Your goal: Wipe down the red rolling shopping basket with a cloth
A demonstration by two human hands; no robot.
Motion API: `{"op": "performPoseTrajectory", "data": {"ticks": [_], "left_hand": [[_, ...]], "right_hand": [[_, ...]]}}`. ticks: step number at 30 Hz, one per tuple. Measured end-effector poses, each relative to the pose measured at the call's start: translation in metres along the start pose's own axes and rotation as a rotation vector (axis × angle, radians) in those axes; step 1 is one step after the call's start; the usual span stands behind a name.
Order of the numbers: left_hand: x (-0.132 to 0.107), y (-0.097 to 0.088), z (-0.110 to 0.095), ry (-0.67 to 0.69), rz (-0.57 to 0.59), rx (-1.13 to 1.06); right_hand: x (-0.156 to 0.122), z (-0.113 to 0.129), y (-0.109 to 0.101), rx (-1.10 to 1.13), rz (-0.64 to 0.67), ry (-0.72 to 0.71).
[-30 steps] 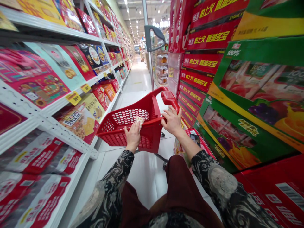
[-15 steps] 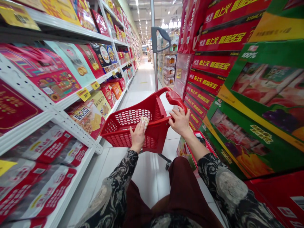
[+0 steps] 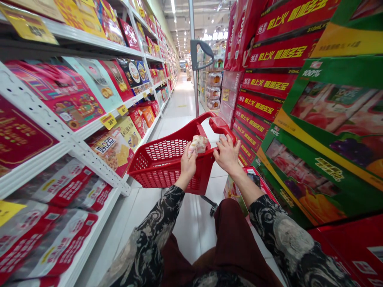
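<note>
In front of me on the aisle floor stands a red plastic shopping basket on wheels (image 3: 167,177), with holes in its walls. My left hand (image 3: 188,164) is closed around a crumpled pale cloth (image 3: 199,144) with a faint pattern, over the basket's near rim. Part of the cloth bulges out past the fingers. My right hand (image 3: 229,155) grips the basket's red rim just below its thick red handle grip (image 3: 220,125). A grey pull handle (image 3: 202,55) on a metal pole rises behind the basket.
Shelves with boxed snacks (image 3: 115,149) and grey-red packs (image 3: 60,179) line the left side. Stacked red drink cases (image 3: 269,81) and green juice boxes (image 3: 296,167) wall in the right. A low open carton (image 3: 254,175) stands by my right forearm. The white aisle floor (image 3: 181,99) runs ahead.
My left hand has moved right and slightly up along the basket, toward my right hand, carrying the cloth. More of the cloth now shows. The right hand has stayed at the rim.
</note>
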State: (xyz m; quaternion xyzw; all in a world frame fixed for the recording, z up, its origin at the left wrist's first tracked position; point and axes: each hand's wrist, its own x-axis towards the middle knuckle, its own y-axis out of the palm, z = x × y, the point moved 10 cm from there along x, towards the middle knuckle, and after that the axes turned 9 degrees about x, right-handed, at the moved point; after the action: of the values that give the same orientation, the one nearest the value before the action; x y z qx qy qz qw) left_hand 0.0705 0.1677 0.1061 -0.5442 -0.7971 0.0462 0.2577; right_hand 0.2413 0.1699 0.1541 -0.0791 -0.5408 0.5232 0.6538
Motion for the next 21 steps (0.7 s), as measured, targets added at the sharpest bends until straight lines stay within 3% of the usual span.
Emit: {"op": "performPoseTrajectory", "data": {"ticks": [2, 5, 7, 9, 11, 14, 16, 19, 21], "left_hand": [[-0.001, 0.013, -0.008, -0.047, 0.056, -0.197], [-0.007, 0.037, -0.028, -0.097, 0.248, -0.518], [-0.014, 0.047, -0.041, -0.109, 0.384, -0.636], [-0.017, 0.046, -0.044, -0.103, 0.462, -0.608], [-0.013, 0.034, -0.032, -0.057, 0.438, -0.401], [-0.002, 0.001, 0.003, 0.017, 0.241, 0.188], [0.0, -0.011, 0.032, -0.012, 0.196, 0.561], [-0.003, -0.009, 0.061, -0.025, 0.274, 0.814], [-0.004, -0.006, 0.067, -0.011, 0.3, 0.839]], "right_hand": [[-0.006, 0.02, 0.003, 0.079, 0.011, -0.047], [-0.014, 0.054, 0.015, 0.249, 0.066, -0.173], [-0.015, 0.058, 0.014, 0.337, 0.017, -0.175], [-0.011, 0.052, 0.007, 0.387, -0.04, -0.163], [-0.004, 0.04, -0.005, 0.387, -0.078, -0.172], [0.011, 0.005, -0.032, 0.259, -0.174, -0.137], [0.02, -0.017, -0.041, 0.149, -0.189, -0.101], [0.022, -0.025, -0.021, 0.04, -0.056, -0.114], [0.014, -0.007, 0.008, 0.012, 0.055, -0.188]]}}
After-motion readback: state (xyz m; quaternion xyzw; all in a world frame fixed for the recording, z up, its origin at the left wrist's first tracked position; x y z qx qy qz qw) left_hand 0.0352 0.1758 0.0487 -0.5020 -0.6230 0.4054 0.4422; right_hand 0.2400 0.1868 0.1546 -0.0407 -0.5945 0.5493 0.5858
